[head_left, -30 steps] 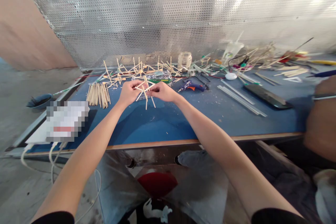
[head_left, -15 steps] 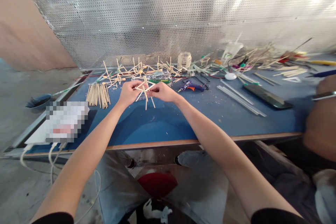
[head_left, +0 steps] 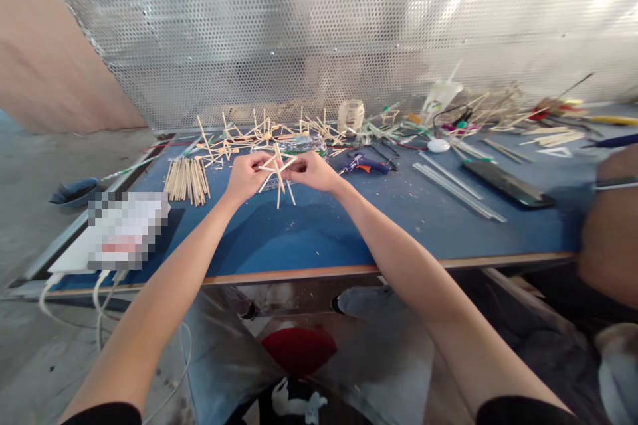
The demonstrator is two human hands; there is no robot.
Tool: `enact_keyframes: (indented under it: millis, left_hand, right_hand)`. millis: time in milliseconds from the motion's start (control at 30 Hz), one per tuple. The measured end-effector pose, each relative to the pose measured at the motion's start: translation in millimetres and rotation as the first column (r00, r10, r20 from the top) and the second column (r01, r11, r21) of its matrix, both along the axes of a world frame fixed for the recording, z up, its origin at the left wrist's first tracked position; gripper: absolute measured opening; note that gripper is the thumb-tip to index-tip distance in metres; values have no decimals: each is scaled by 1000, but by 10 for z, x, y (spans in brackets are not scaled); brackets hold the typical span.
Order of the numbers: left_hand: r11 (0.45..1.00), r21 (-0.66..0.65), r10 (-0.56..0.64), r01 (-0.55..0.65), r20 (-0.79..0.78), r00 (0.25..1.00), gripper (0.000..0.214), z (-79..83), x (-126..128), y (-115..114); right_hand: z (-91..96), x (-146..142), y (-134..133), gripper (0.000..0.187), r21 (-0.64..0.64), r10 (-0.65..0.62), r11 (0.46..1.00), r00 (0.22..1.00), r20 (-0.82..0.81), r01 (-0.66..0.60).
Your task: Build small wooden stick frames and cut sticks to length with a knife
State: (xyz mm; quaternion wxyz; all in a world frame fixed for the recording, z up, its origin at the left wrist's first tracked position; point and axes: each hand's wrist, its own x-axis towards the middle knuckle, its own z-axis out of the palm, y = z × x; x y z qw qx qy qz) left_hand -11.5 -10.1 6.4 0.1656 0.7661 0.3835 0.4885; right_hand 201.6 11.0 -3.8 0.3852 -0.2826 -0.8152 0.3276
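Stick frame [head_left: 278,169], one: pale wooden sticks joined at crossing angles, held over the bench [head_left: 309,239], left of its middle; whether the lower ends touch the surface cannot be told.

Left hand [head_left: 245,177]: fingers drawn together in a pinch on the frame's left side; fingertips partly hidden by sticks.

Right hand [head_left: 315,172]: similarly pinched on the right side; exact contact points hard to make out.

Stick bundle [head_left: 187,180]: loose, plain, lying left of the left hand, towards the bench's left edge.

Joined stick pieces [head_left: 266,127]: several, tangled along the back edge; individual count unclear.

Clear jar [head_left: 351,117]: at the back edge; contents, if any, indistinct.

Glue gun [head_left: 366,163]: blue with orange trigger, right of the right hand.

Clear rods [head_left: 453,191]: right of the glue gun, beside a black flat device [head_left: 506,182].

White cup [head_left: 441,99]: back edge, tilted, a thin stick rising from its mouth; interior hidden.

White box [head_left: 70,249]: front left corner, top pixelated, cables attached.

Blue basin [head_left: 74,191]: beyond the left edge, dark contents unidentifiable.

Co-worker's arm [head_left: 611,232]: cut off by the right border.
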Motion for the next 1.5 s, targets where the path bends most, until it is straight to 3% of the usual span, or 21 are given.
enact_keyframes:
  millis: [367, 633, 733, 833, 967, 1500]
  left_hand:
    - [999, 37, 13, -12, -34, 999, 29, 12, -8, -4]
    - [998, 56, 25, -22, -61, 998, 28, 10, -13, 12]
    - [998, 55, 21, -18, -58, 998, 26, 17, -10, 11]
    - [998, 63, 29, -25, -68, 997, 25, 23, -10, 9]
    - [997, 64, 36, -31, -74, 997, 24, 28, -10, 6]
    - [997, 78, 23, -19, -48, 999, 22, 9, 4, 16]
  right_hand:
    - [119, 46, -91, 33, 8, -43, 999, 999, -30, 43]
    - [142, 87, -74, 28, 96, -121, 986, 982, -143, 135]
    - [154, 66, -134, 57, 180, -122, 972, 978, -170, 152]
    - [178, 43, -195, 79, 358, -131, 919, 984, -124, 167]
    - [202, 17, -236, 73, 473, -133, 870, 990, -40, 136]
    - [182, -26, -252, 47, 492, -210, 845, 976, -53, 209]
